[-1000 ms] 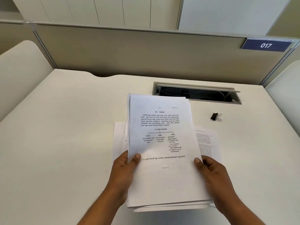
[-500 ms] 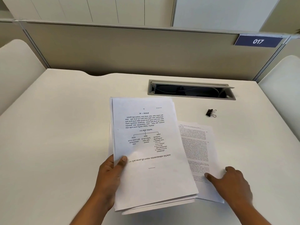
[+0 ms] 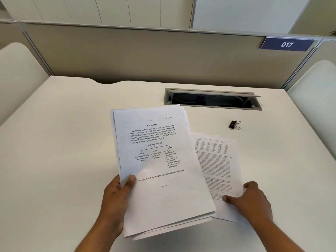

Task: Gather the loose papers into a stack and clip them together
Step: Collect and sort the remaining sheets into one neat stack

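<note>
While the left hand [image 3: 116, 197] grips the gathered stack [image 3: 160, 170] at its near left edge, thumb on the top page and fingers hidden beneath, the sheaf appears lifted at its near end off the bench [image 3: 63, 142], with its lower edges fanned and not yet squared. One loose sheet [image 3: 218, 160] of dense print lies flat on the bench just right of the stack, its left margin tucked under the stack's overhang. The right hand [image 3: 252, 200] lies on that sheet's near right corner with the thumb pressed on the print; whether the fingers have caught the edge or merely press cannot be told. The likely purpose is to pin and draw this last page in while the other hand keeps the sheaf clear to receive it. A black binder clip [image 3: 235, 124] sits alone on the bench beyond the loose sheet, apart from both hands — evidently reserved for the final step. A cable slot [image 3: 212, 99] is recessed in the bench at the rear. Gathering looks nearly complete; squaring and clipping are outstanding.
</note>
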`<state>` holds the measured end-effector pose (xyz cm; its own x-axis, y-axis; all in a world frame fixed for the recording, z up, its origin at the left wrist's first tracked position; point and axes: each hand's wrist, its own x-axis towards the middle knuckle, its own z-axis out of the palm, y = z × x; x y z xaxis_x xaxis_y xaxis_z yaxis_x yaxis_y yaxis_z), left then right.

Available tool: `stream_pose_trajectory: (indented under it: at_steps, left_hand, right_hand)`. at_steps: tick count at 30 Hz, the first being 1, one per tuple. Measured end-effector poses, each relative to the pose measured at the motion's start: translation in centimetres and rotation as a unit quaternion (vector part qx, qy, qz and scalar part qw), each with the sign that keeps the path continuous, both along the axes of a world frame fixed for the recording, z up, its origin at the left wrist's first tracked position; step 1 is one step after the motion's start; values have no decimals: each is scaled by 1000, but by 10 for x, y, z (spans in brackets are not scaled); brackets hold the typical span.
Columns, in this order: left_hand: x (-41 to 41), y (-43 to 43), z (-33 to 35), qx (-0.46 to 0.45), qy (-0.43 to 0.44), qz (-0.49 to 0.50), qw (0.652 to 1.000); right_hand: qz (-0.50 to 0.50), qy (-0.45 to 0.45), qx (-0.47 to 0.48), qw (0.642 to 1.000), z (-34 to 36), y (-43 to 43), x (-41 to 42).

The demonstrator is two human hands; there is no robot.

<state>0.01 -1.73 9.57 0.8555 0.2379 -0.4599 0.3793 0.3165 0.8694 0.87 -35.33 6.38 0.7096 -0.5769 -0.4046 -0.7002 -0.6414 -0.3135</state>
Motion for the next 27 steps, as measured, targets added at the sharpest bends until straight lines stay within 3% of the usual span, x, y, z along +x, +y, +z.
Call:
stream_pose_trajectory:
  at_steps: [13, 17, 27]
  left_hand:
    - [-3, 14, 1, 24, 9, 25, 999]
    - [-4, 22, -1, 25, 15, 40, 999]
    - [-4, 30, -2, 24, 12, 53, 998]
  right_hand:
    - [19, -146, 8, 989, -2, 0, -8]
    - [2, -183, 58, 981, 3, -6, -8]
    - [-137, -321, 241, 906, 28, -27, -9]
